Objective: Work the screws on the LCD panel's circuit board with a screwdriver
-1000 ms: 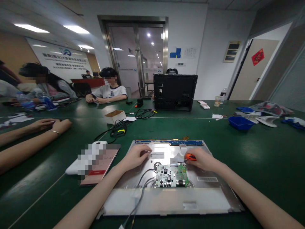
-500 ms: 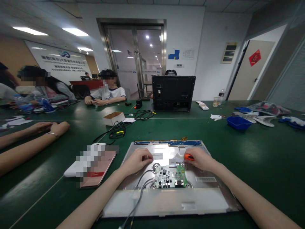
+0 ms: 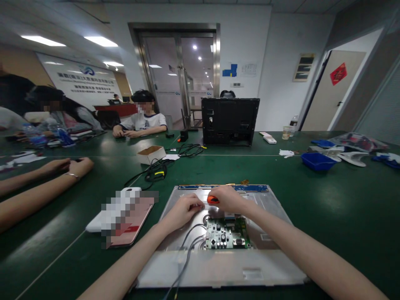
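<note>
The back of a flat LCD panel (image 3: 218, 266) lies on the table in front of me, with a green circuit board (image 3: 228, 233) at its middle. Thin dark cables (image 3: 186, 260) run from the board's left side towards me. My right hand (image 3: 228, 199) grips an orange-handled screwdriver (image 3: 213, 200) above the board's upper left; its shaft is hidden. Just left of it, my left hand (image 3: 189, 206) has its fingertips pinched together at the panel's metal surface. Whatever those fingers hold is too small to make out. A blue circuit strip (image 3: 193, 188) runs along the panel's far edge.
A pink phone (image 3: 137, 227) and a white device (image 3: 96, 223) lie left of the panel. Beyond are coiled black cables (image 3: 156, 171), a small open box (image 3: 151, 155), a black monitor housing (image 3: 231, 121) and a blue tray (image 3: 318, 161). Another person's forearms (image 3: 40, 191) rest at left.
My right hand has moved left with the screwdriver, from the board's upper right to beside my left hand. The left hand has stayed nearly in place. The view has shifted slightly.
</note>
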The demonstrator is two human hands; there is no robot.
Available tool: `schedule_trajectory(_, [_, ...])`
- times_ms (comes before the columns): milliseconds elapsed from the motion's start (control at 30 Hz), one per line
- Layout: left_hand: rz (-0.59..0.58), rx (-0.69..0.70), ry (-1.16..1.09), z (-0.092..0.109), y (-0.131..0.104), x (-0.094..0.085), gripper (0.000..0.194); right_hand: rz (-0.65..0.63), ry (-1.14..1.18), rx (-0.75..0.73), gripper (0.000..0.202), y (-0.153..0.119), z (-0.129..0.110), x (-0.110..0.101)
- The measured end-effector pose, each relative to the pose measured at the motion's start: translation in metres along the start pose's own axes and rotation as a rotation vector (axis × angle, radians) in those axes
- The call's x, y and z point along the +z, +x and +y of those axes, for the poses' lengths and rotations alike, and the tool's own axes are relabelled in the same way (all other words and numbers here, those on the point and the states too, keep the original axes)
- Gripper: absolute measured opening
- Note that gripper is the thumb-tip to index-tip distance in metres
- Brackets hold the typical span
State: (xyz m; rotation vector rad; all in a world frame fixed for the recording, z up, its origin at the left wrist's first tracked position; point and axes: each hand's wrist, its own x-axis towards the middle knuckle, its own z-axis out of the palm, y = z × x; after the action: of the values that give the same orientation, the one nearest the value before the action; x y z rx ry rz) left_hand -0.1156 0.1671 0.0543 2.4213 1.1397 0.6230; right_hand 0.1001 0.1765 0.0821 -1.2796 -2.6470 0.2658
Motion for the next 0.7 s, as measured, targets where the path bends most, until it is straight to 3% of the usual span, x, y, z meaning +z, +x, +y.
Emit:
schedule_trajectory(133, [-0.004, -0.010, 0.001, 0.000, 0.001, 0.001, 0.020, -0.022, 0.004, -0.071, 0.010, 0.005, -0.008, 0.011])
schedule_trajectory(300, [0.010, -0.017, -0.002, -0.002, 0.001, 0.002, 0.015, -0.050, 0.038, -0.209, 0.016, -0.004, -0.034, -0.001])
schedule_trajectory(500, [0.015, -0.018, -0.007, -0.001, 0.001, 0.000, 0.016, -0.279, 0.019, -0.455, 0.015, -0.011, -0.073, -0.012])
schedule_trajectory(700, [0.019, -0.027, 0.011, -0.002, 0.003, 0.002, 0.017, -0.338, -0.158, -0.453, 0.017, -0.006, -0.080, -0.003])
